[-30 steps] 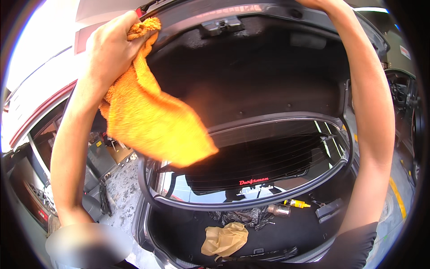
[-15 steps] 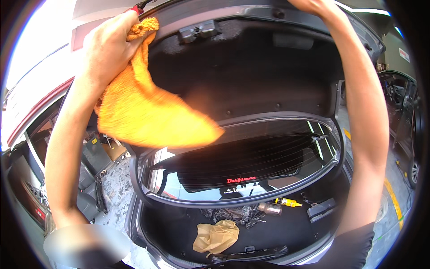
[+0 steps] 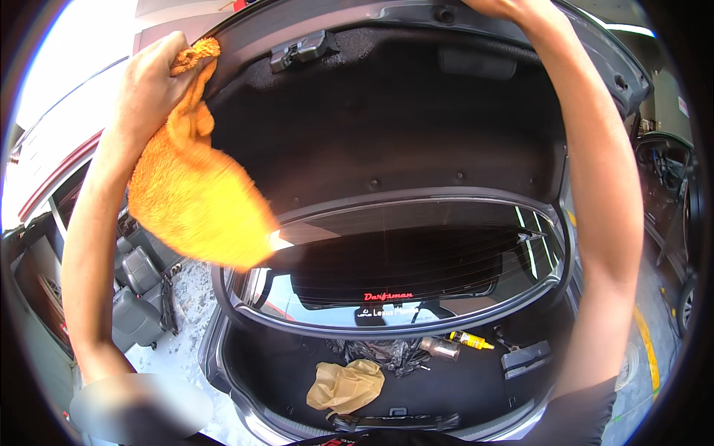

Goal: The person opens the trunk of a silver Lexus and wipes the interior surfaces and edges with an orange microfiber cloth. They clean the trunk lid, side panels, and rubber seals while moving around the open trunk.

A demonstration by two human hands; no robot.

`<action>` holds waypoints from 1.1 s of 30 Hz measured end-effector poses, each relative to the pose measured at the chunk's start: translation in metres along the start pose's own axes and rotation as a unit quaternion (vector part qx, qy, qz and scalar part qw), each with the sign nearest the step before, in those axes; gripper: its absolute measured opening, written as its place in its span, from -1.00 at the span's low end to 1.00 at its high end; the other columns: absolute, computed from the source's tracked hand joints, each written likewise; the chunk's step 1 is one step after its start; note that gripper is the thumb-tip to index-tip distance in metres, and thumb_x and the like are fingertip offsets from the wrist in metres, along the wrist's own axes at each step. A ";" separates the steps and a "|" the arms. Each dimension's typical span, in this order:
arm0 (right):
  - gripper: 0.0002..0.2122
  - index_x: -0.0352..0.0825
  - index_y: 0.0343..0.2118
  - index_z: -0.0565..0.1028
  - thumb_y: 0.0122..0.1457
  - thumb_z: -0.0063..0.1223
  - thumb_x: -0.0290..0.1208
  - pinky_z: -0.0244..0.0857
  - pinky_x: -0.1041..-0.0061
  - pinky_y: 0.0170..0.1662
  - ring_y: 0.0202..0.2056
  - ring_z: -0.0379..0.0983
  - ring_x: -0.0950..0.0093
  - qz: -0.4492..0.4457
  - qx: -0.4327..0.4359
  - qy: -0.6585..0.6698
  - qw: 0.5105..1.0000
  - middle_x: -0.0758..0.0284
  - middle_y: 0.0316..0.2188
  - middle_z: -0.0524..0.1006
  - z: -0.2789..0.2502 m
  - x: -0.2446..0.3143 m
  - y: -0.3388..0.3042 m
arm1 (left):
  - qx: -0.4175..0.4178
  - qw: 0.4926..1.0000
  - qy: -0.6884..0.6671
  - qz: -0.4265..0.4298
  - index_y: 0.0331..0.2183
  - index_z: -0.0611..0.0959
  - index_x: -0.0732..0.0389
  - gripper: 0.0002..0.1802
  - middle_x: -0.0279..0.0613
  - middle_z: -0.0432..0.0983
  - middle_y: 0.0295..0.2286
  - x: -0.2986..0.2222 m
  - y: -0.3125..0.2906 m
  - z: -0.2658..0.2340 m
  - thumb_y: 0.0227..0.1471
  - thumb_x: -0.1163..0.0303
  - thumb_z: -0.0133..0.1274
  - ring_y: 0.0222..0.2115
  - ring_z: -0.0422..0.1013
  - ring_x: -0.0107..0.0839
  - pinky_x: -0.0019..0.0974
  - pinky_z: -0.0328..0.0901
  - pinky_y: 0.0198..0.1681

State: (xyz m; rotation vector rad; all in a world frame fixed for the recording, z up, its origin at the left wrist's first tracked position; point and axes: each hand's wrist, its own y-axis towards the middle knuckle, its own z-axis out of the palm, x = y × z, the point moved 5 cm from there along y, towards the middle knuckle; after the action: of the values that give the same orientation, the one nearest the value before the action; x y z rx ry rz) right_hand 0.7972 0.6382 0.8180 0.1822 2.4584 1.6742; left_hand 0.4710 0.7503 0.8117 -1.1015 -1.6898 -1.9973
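Note:
My left hand [image 3: 155, 78] is closed on a bunched corner of an orange microfiber cloth [image 3: 195, 182]. The rest of the cloth hangs down, its lower tip blurred by motion. Both arms are raised toward the open trunk lid [image 3: 387, 111] of a dark car, whose black lining faces me. The cloth hand is by the lid's left edge, near the latch [image 3: 303, 50]. At the top of the picture my right hand [image 3: 502, 6] reaches the lid's edge; its fingers are cut off, so I cannot see whether they grip it.
Below the lid is the rear window [image 3: 394, 260]. Inside the trunk [image 3: 275, 372] lie a crumpled tan cloth [image 3: 346, 386], black plastic, a clear bottle [image 3: 440, 347], a yellow bottle [image 3: 471, 340] and a grey box [image 3: 526, 360]. Car seats [image 3: 139, 271] stand at left; another car [image 3: 666, 186] at right.
My left hand has moved left and slightly down with the orange cloth, whose tip has swung left and downward. My right hand stays by the lid's edge. The view has shifted slightly.

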 end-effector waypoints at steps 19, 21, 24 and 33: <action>-0.49 -0.10 0.21 0.46 0.37 -0.42 -0.04 0.28 0.22 0.22 0.16 0.45 0.12 -0.055 -0.103 -0.033 0.993 0.17 0.15 0.54 0.028 -0.040 0.024 | -0.017 0.998 -0.013 -0.051 -0.47 0.49 0.26 -0.69 0.03 0.48 -0.54 0.004 -0.009 0.000 0.02 0.33 0.30 -0.47 0.50 0.02 -0.04 0.34 -0.40; -0.56 -0.02 0.30 0.35 0.40 -0.22 -0.50 0.26 0.23 0.25 0.21 0.39 0.10 -0.172 -0.164 -0.096 0.967 0.24 0.21 0.49 0.033 -0.039 0.030 | 0.011 0.997 -0.014 -0.070 -0.41 0.52 0.24 -0.69 0.01 0.52 -0.50 0.043 -0.047 0.007 0.07 0.25 0.29 -0.44 0.52 0.00 -0.03 0.38 -0.35; -0.62 -0.05 0.28 0.38 0.46 -0.30 -0.28 0.23 0.25 0.27 0.26 0.35 0.13 -0.127 -0.127 -0.095 0.979 0.26 0.24 0.47 0.039 -0.059 0.036 | -0.002 0.999 0.034 -0.041 -0.29 0.58 0.22 -0.67 -0.03 0.58 -0.43 0.088 -0.100 0.007 0.11 0.18 0.30 -0.39 0.56 -0.02 -0.10 0.43 -0.32; -0.42 -0.15 0.29 0.37 0.48 -0.47 0.13 0.09 0.35 0.36 0.27 0.35 0.18 -0.008 -0.074 -0.020 0.997 0.25 0.26 0.45 0.039 -0.059 0.027 | -0.063 0.983 -0.014 -0.171 -0.30 0.58 0.23 -0.68 -0.02 0.60 -0.44 0.135 -0.203 0.024 0.11 0.19 0.29 -0.40 0.58 0.00 -0.10 0.45 -0.34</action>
State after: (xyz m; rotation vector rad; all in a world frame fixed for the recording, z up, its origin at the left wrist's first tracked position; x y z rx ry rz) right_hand 0.8628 0.6728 0.8329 0.1747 2.2895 1.8180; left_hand 0.2562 0.8590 0.7654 -0.9306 -1.8946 -2.3339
